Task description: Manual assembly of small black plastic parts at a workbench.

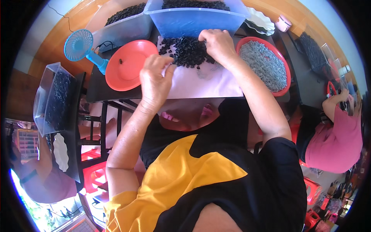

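A heap of small black pieces (pixel 189 50) lies on a pale cloth (pixel 197 86) in front of me. My left hand (pixel 155 77) is at the heap's left edge, its thumb and forefinger brought together in a pinch. Whatever sits between those fingertips is too small to name. Over the heap's far right side, my right hand (pixel 218 44) has its fingers curled and closed, and their tips are partly hidden. An orange-red plate (pixel 129 73) beside my left hand holds a small dark piece. Right of the cloth stands a red basin (pixel 286 77) full of small grey-silver pieces.
Behind the heap stands a blue-tinted clear bin (pixel 193 23) of black pieces, with another bin (pixel 127 29) to its left. A blue handheld fan (pixel 83 48) stands far left of the plate. A white scalloped tray (pixel 259 21) lies back right. Other people work at both sides.
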Tool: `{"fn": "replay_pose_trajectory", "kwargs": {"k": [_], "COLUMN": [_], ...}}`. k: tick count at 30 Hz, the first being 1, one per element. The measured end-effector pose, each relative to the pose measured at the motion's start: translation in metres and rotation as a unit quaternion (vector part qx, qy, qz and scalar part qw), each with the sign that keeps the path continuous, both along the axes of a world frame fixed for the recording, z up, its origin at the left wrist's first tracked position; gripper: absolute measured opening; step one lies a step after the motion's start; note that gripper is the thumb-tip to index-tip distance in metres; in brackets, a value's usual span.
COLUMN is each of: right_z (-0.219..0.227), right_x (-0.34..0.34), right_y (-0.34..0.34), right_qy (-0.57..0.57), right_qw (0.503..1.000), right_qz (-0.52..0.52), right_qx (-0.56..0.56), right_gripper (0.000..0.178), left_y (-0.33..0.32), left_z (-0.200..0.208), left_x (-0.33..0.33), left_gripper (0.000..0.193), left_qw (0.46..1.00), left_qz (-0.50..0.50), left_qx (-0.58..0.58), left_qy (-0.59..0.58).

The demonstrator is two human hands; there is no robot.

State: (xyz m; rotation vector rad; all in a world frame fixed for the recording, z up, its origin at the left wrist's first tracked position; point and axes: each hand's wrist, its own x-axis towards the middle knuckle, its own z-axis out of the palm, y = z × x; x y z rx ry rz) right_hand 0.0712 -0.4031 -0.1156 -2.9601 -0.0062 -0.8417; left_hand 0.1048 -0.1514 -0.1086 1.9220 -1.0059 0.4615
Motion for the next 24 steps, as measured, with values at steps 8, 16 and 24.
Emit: {"fn": "replay_pose_trajectory", "kwargs": {"k": [8, 16, 24], "right_z": [0.002, 0.008, -0.001], "right_x": [0.004, 0.001, 0.003], "right_y": [0.009, -0.002, 0.004], "right_qy": [0.002, -0.050, -0.046], "right_qw": [0.999, 0.993, 0.994], "right_qz": [-0.015, 0.004, 0.017], "right_qx": [0.037, 0.104, 0.092], "right_gripper": [0.021, 0.026, 0.025], "left_y": [-0.018, -0.019, -0.021], "left_z": [-0.023, -0.027, -0.029], "left_x": [-0.019, -0.014, -0.021], "left_gripper": [0.009, 0.009, 0.010], "left_qw": [0.999, 0.999, 0.999], "left_qz": [-0.030, -0.025, -0.034], "left_qx": [0.028, 0.029, 0.027], "left_qy": [0.032, 0.019, -0.001]}}
